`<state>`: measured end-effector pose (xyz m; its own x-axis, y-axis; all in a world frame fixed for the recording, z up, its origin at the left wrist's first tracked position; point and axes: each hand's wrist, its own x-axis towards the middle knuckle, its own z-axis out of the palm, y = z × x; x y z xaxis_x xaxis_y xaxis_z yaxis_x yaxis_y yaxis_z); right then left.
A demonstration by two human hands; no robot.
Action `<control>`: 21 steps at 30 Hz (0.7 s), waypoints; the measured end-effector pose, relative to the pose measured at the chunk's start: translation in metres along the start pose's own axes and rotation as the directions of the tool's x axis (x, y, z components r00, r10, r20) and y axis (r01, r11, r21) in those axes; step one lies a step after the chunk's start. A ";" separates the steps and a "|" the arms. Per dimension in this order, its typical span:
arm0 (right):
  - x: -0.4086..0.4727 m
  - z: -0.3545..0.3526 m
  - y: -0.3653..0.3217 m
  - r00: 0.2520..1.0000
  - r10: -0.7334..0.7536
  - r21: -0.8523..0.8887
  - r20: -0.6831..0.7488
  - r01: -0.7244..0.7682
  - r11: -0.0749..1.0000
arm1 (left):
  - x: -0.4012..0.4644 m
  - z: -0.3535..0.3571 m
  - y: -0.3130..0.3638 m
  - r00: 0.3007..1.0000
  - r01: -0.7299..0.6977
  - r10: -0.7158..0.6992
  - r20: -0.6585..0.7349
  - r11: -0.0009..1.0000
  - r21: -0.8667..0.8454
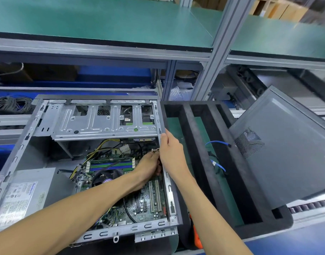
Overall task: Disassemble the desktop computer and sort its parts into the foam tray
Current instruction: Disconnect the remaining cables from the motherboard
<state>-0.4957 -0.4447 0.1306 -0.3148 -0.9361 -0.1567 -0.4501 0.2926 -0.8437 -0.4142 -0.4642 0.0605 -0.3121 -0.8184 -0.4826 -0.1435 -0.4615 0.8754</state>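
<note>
The desktop computer (84,162) lies on its side on the table, its open side up, showing the motherboard (139,199), the grey power supply (23,196) at the near left and the metal drive cage (106,120) at the far end. The left hand (148,168) reaches down inside the case near the right wall, its fingers curled together around a small pale connector (155,150) at the edge of the board; exactly how they pinch it is hidden behind the hand. The right hand (171,153) grips the case's upper right rim, thumb inside and fingers wrapped over the metal edge. Just beside the case on the right sits the black foam tray (198,153), divided into long slots, with blue cables (217,144) lying in one of the middle slots. The grey side panel (286,150) leans tilted against the tray's far right side.
</note>
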 end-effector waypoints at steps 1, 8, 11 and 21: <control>0.000 0.000 0.000 1.000 0.006 -0.001 0.000 -0.006 1.000 | 0.001 0.000 0.000 1.000 0.002 -0.002 -0.007 1.000 0.020; 0.001 0.001 0.001 1.000 0.005 -0.012 0.007 -0.005 1.000 | 0.007 0.007 0.008 0.991 0.088 -0.107 -0.079 0.973 -0.215; 0.001 0.001 0.001 1.000 0.005 -0.014 0.000 -0.005 1.000 | 0.001 0.011 0.009 0.993 0.100 -0.115 -0.037 0.951 -0.291; 0.003 0.002 0.004 1.000 0.002 -0.003 0.009 -0.002 1.000 | 0.003 0.015 0.018 0.975 0.166 -0.218 -0.050 0.855 -0.491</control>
<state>-0.4964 -0.4466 0.1256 -0.3078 -0.9374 -0.1629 -0.4520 0.2947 -0.8419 -0.4321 -0.4700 0.0752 -0.2255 -0.7142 -0.6626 0.2861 -0.6987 0.6558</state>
